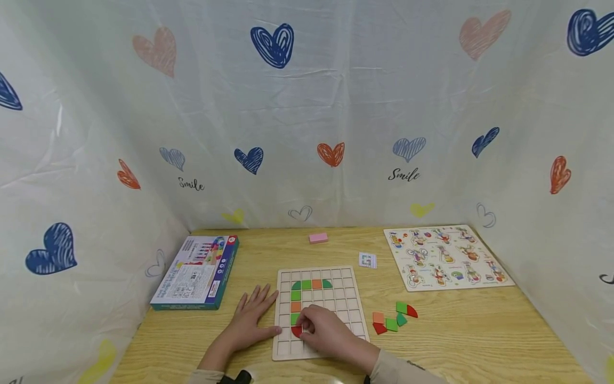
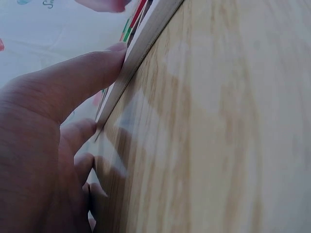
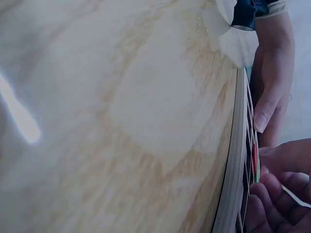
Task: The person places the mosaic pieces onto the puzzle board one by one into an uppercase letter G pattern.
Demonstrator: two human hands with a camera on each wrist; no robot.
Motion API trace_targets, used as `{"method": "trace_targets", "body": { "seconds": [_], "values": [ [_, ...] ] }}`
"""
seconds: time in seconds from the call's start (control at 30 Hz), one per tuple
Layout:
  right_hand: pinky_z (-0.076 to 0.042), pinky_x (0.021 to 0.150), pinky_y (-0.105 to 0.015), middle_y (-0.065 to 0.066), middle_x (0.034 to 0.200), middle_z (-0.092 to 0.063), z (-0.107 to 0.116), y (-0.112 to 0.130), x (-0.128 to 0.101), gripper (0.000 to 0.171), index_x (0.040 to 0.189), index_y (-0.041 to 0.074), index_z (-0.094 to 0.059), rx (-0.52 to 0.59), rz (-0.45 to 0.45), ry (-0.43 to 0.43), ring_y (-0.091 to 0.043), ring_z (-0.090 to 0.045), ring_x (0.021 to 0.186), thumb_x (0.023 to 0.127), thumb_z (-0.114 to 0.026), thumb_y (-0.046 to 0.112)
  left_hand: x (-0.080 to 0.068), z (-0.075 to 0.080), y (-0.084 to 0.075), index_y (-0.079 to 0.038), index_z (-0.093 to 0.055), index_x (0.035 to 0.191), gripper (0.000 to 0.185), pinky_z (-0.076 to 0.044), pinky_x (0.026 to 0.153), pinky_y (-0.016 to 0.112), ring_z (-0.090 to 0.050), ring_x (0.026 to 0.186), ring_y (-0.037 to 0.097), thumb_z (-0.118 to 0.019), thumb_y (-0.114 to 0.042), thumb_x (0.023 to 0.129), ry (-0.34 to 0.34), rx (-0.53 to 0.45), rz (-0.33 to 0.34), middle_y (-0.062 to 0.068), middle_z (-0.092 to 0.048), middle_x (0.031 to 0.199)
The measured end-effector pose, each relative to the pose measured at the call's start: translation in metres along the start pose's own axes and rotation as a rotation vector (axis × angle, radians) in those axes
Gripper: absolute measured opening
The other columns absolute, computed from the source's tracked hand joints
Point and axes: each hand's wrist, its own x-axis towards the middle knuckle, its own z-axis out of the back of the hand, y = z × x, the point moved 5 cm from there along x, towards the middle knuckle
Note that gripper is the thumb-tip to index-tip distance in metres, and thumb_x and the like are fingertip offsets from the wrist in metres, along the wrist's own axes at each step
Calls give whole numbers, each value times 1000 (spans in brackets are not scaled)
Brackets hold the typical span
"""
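Left hand (image 1: 253, 319) lies flat on the table (image 1: 479, 330), fingers spread, thumb against the left edge of the grid board (image 1: 347, 304). Right hand (image 1: 322, 333) curls over a red piece (image 1: 297, 331) in the board's lower left cells, below a column of green and orange pieces. Loose pieces (image 1: 392, 319) lie right of the board.

Both hands were bare, with no rings or gloves showing. The left hand (image 1: 251, 317) had short, plain nails, the thumbnail unpainted in the left wrist view. The right hand (image 1: 323, 333) came out of a light beige sleeve (image 1: 398, 370) whose cuff ended at the wrist. A like beige cuff (image 1: 203, 376) showed at the left wrist at the near edge, and just beside it sat a small black device (image 1: 238, 377) with a rounded body, strapped to the forearm.
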Motion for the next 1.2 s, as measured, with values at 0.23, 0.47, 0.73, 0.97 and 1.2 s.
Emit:
{"method": "trace_targets", "body": {
  "seconds": [0.23, 0.47, 0.73, 0.97, 1.2],
  "values": [
    [-50, 69, -18, 13, 87, -59, 17, -12, -9, 12, 100, 18, -70, 71, 46, -44, 1, -54, 77, 92, -72, 9, -1, 0, 0, -22, -37, 160, 90, 5, 123, 58, -7, 156, 36, -69, -64, 87, 2, -9, 14, 8, -20, 169],
    [-50, 67, -21, 14, 87, -57, 46, -33, -23, 9, 101, 16, -70, 54, 2, -99, -2, -54, 77, 95, -70, 9, -1, 2, -1, -20, -38, 159, 90, 2, 122, 61, -9, 155, 39, -70, -62, 86, -12, -7, -6, 11, -22, 168],
    [-50, 65, -23, 10, 87, -59, 84, -68, -47, 11, 103, 13, -71, 1, -86, -178, -3, -53, 77, 94, -72, 8, 0, 0, 1, -23, -36, 160, 89, 5, 122, 57, -6, 156, 36, -68, -63, 87, 10, -7, 12, 8, -19, 169],
    [-52, 69, -25, 10, 88, -61, 120, -105, -74, 15, 105, 14, -72, -52, -251, -262, -5, -57, 80, 92, -75, 8, -1, 0, 0, -23, -36, 160, 90, 5, 123, 57, -6, 156, 36, -69, -63, 87, 9, -5, 14, 8, -20, 169],
    [-55, 76, -32, 5, 98, -67, 144, -131, -98, 18, 107, 12, -73, -127, -317, -273, -13, -63, 88, 89, -77, 10, -1, 0, 0, -23, -36, 160, 90, 5, 123, 57, -6, 156, 36, -69, -64, 86, 9, -6, 16, 9, -20, 169]
  ]
}}
